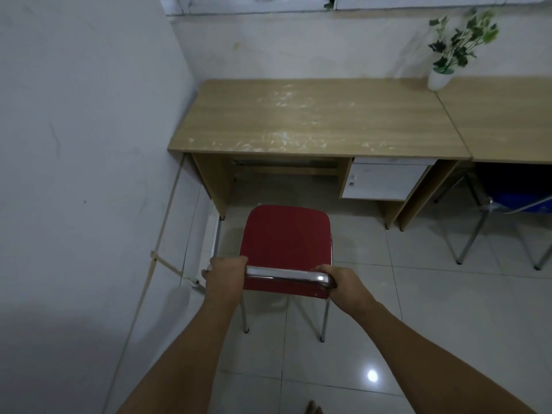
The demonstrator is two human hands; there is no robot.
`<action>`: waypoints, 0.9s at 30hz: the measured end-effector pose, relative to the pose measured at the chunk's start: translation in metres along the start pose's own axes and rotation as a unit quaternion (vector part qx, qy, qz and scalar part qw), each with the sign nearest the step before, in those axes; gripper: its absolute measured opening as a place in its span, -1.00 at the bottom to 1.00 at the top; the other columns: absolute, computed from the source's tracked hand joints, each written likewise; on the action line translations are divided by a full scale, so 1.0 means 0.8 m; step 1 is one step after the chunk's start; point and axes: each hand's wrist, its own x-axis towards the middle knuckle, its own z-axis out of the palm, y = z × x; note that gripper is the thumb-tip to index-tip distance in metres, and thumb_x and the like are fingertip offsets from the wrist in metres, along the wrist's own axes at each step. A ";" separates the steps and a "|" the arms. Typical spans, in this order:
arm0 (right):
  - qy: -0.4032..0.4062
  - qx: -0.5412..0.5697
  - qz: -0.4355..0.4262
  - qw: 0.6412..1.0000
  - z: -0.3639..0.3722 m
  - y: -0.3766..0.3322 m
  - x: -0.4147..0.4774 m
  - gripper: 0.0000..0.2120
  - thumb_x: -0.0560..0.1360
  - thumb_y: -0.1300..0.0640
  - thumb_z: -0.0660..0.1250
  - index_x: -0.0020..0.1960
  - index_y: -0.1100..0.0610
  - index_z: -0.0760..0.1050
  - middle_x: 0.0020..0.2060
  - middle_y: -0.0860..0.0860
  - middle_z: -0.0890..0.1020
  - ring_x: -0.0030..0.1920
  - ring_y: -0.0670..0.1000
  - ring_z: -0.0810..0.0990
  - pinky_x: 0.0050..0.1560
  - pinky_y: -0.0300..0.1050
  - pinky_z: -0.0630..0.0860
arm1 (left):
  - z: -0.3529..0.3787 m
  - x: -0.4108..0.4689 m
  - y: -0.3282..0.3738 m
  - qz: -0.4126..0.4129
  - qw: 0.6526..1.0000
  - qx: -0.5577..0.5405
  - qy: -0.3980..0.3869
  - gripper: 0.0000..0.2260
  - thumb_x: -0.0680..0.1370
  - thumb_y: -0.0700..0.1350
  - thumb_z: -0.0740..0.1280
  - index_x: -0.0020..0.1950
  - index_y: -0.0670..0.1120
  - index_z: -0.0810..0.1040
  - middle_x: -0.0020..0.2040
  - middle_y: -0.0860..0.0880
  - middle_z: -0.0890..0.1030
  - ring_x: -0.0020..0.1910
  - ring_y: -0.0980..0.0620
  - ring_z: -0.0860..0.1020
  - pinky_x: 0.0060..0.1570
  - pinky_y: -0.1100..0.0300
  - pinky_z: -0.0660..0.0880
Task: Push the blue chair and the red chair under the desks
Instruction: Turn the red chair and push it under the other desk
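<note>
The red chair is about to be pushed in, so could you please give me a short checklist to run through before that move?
1. Both hands on the backrest bar: left hand and right hand each have a grip on the red chair. Ok.
2. Chair lined up with the opening under the left desk: roughly centred between the side panel and the drawer unit. Ok.
3. Chair under the desk: seat is fully in front of it. Not ok.
4. Opening free of obstacles: bare floor visible, deeper part shadowed. Cannot tell.
5. Blue chair: seat sits beneath the right desk. Ok.
</note>
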 end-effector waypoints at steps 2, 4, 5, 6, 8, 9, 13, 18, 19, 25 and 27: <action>0.011 0.009 0.003 1.000 -0.011 0.002 0.016 -0.52 0.37 0.45 0.30 0.13 -0.02 0.60 -0.06 -0.06 0.69 -0.03 -0.11 0.63 0.05 -0.09 0.58 | -0.005 0.017 0.008 0.009 1.000 -0.011 -0.004 -0.79 0.54 -0.30 0.23 0.01 -0.03 0.57 -0.03 -0.12 0.60 0.07 -0.18 0.49 0.11 -0.18 0.50; 0.012 0.015 0.003 1.000 -0.014 0.002 0.031 -0.52 0.38 0.46 0.29 0.13 -0.02 0.59 -0.07 -0.08 0.68 -0.04 -0.11 0.63 0.04 -0.09 0.59 | -0.012 0.035 0.008 0.015 1.000 -0.009 -0.009 -0.79 0.54 -0.30 0.23 0.02 -0.02 0.56 -0.02 -0.11 0.61 0.06 -0.17 0.47 0.13 -0.18 0.48; 0.011 0.016 0.002 1.000 -0.013 0.000 0.036 -0.51 0.38 0.46 0.29 0.14 -0.02 0.58 -0.06 -0.07 0.68 -0.03 -0.09 0.63 0.05 -0.10 0.58 | -0.015 0.041 0.005 0.020 1.000 -0.004 -0.010 -0.79 0.54 -0.29 0.25 0.04 -0.02 0.56 0.00 -0.11 0.61 0.07 -0.17 0.47 0.13 -0.18 0.49; 0.013 0.016 -0.001 1.000 -0.011 -0.003 0.044 -0.51 0.37 0.46 0.29 0.15 -0.01 0.58 -0.05 -0.05 0.68 -0.02 -0.09 0.63 0.06 -0.12 0.57 | -0.019 0.051 0.002 0.027 1.000 0.002 -0.011 -0.79 0.54 -0.28 0.26 0.07 -0.01 0.56 0.01 -0.11 0.61 0.07 -0.17 0.47 0.13 -0.19 0.49; 0.029 0.018 -0.005 0.999 -0.005 -0.011 0.059 -0.49 0.37 0.46 0.27 0.16 -0.02 0.57 -0.04 -0.03 0.69 -0.03 -0.10 0.62 0.05 -0.19 0.55 | -0.027 0.071 -0.008 0.034 0.999 0.004 -0.009 -0.78 0.54 -0.26 0.28 0.11 -0.01 0.56 0.05 -0.10 0.61 0.10 -0.18 0.47 0.14 -0.19 0.49; 0.035 0.027 -0.003 0.999 -0.002 -0.016 0.068 -0.49 0.37 0.46 0.27 0.15 -0.03 0.57 -0.05 -0.04 0.69 -0.05 -0.11 0.62 0.03 -0.20 0.56 | -0.031 0.082 -0.012 0.036 0.999 0.001 -0.006 -0.78 0.55 -0.24 0.29 0.13 -0.02 0.56 0.07 -0.10 0.60 0.12 -0.18 0.46 0.15 -0.19 0.48; 0.060 0.044 -0.001 0.997 0.006 -0.032 0.106 -0.51 0.37 0.44 0.28 0.12 -0.05 0.57 -0.12 -0.08 0.67 -0.12 -0.14 0.61 -0.07 -0.36 0.51 | -0.046 0.130 -0.029 0.059 0.998 -0.012 0.026 -0.86 0.54 -0.17 0.32 0.08 -0.04 0.56 0.07 -0.10 0.61 0.12 -0.18 0.46 0.15 -0.18 0.47; 0.081 0.049 0.004 0.996 0.014 -0.048 0.140 -0.55 0.40 0.38 0.34 0.13 -0.08 0.55 -0.13 -0.11 0.67 -0.14 -0.23 0.60 -0.10 -0.40 0.48 | -0.061 0.173 -0.049 0.096 0.994 -0.014 0.048 -0.85 0.53 -0.14 0.33 0.09 -0.05 0.55 0.06 -0.12 0.62 0.13 -0.22 0.47 0.15 -0.23 0.46; 0.081 0.050 0.006 0.995 0.016 -0.052 0.145 -0.56 0.40 0.37 0.35 0.12 -0.09 0.55 -0.14 -0.13 0.67 -0.14 -0.24 0.60 -0.10 -0.39 0.49 | -0.063 0.181 -0.054 0.101 0.994 -0.007 0.043 -0.84 0.53 -0.15 0.33 0.10 -0.05 0.54 0.07 -0.12 0.62 0.14 -0.22 0.47 0.16 -0.23 0.46; 0.082 0.056 0.038 0.994 0.010 -0.056 0.155 -0.42 0.43 0.39 0.32 -0.02 -0.36 0.54 -0.17 -0.18 0.67 -0.14 -0.22 0.64 -0.15 -0.40 0.54 | -0.059 0.193 -0.065 0.123 0.992 -0.017 0.008 -0.82 0.52 -0.20 0.31 0.11 -0.05 0.47 0.09 -0.13 0.58 0.16 -0.27 0.45 0.20 -0.28 0.41; 0.078 0.040 0.055 0.995 0.004 -0.045 0.148 -0.40 0.44 0.41 0.30 -0.04 -0.37 0.55 -0.19 -0.23 0.67 -0.14 -0.23 0.64 -0.11 -0.34 0.56 | -0.045 0.181 -0.056 0.129 0.992 -0.015 -0.003 -0.82 0.56 -0.22 0.23 0.14 -0.04 0.45 0.07 -0.12 0.58 0.12 -0.25 0.46 0.17 -0.26 0.41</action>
